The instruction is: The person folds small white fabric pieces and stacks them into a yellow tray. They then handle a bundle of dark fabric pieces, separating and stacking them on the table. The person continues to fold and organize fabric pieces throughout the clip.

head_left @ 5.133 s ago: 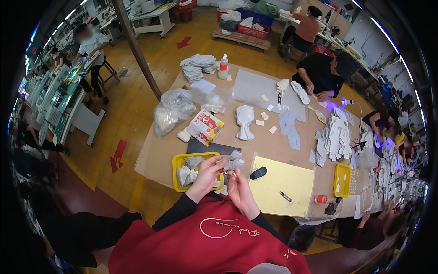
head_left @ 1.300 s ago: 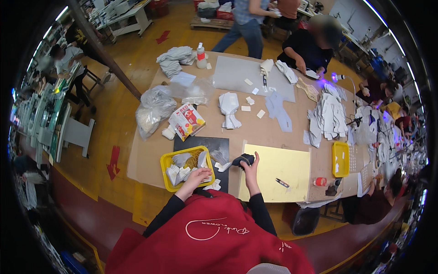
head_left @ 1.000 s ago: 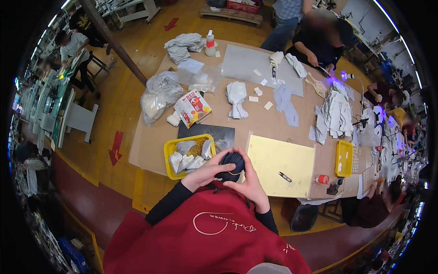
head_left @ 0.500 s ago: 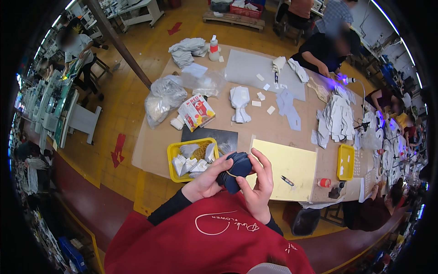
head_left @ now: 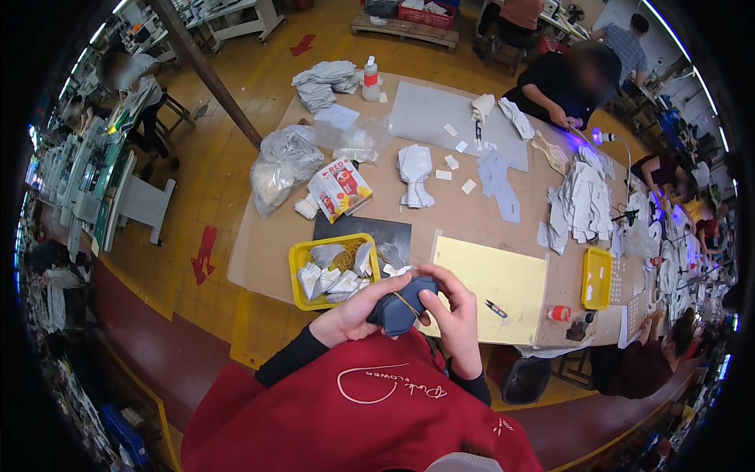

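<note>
Above the table's near edge I hold a bundle of dark navy cut fabric pieces [head_left: 395,315] with a thin yellowish rubber band around it. My left hand [head_left: 355,313] is wrapped round the left side of the bundle, its fingers mostly hidden behind. My right hand [head_left: 456,316] grips the right end, thumb on the upper face and fingers curled over the far side. Just beyond my left hand, a yellow tray [head_left: 293,275] holds bundles of pale pieces and a heap of rubber bands [head_left: 346,257].
A yellow sheet [head_left: 491,275] with thread snips [head_left: 495,309] lies right of my hands. Beyond are a dark mat [head_left: 385,232], a printed box [head_left: 340,190], plastic bags [head_left: 283,169] and stacked pale pieces [head_left: 415,175]. A co-worker [head_left: 558,90] works under a purple lamp at the far right.
The navy bundle has tilted in my hands, so its flat face and the band across it now show. My right fingers have shifted from spread upward to curled over its far end.
</note>
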A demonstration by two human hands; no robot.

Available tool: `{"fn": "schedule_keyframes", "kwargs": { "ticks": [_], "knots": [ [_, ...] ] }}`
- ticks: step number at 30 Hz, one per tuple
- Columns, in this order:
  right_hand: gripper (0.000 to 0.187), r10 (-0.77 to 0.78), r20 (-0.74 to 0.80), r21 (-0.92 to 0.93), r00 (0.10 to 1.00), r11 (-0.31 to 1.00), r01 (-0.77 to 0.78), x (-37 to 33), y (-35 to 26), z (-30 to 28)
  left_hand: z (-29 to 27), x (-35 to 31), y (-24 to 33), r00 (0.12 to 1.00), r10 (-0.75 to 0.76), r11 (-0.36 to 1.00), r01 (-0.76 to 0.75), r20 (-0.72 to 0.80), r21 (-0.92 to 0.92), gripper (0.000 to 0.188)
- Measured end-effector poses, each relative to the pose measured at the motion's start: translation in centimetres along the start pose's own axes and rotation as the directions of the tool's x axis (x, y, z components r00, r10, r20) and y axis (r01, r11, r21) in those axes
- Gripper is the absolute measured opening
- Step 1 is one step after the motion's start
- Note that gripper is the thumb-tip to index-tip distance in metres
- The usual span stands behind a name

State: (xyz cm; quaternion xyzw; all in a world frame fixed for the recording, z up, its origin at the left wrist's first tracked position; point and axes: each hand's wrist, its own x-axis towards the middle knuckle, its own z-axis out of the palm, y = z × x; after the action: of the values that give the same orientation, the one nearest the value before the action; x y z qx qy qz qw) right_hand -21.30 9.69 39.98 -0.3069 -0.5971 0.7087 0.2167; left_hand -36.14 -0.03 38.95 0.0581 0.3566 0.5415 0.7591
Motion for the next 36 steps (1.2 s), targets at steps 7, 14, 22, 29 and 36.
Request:
{"fn": "schedule_keyframes", "kwargs": {
  "ticks": [7,14,22,29,36],
  "knots": [
    [0.035,-0.015,0.0,0.046,1.0,0.999,0.015,0.1,1.2,-0.2,-1.4,0.9,-1.1,0.998,0.068,0.998,-0.068,-0.004,-0.002,0.04],
    [0.059,-0.189,-0.111,0.046,0.976,0.98,0.195,0.2,2.8,0.1,-0.8,1.3,-1.2,0.905,0.423,0.857,-0.413,0.034,0.309,0.061],
    [0.055,-0.102,-0.088,0.136,0.991,0.984,0.114,0.0,3.7,-0.5,-0.8,0.7,-1.0,0.842,0.538,0.711,-0.474,0.033,0.519,0.074],
    [0.054,0.008,-0.066,0.438,0.998,0.899,0.022,-0.1,3.9,-0.8,-0.4,-0.5,0.0,0.891,0.452,0.779,-0.413,0.034,0.471,0.08],
    [0.071,-0.026,0.002,0.453,1.0,0.891,0.022,-0.1,3.3,-0.5,-0.2,-0.3,0.2,0.724,0.636,0.279,-0.538,0.268,0.795,0.07]
  ]
}}
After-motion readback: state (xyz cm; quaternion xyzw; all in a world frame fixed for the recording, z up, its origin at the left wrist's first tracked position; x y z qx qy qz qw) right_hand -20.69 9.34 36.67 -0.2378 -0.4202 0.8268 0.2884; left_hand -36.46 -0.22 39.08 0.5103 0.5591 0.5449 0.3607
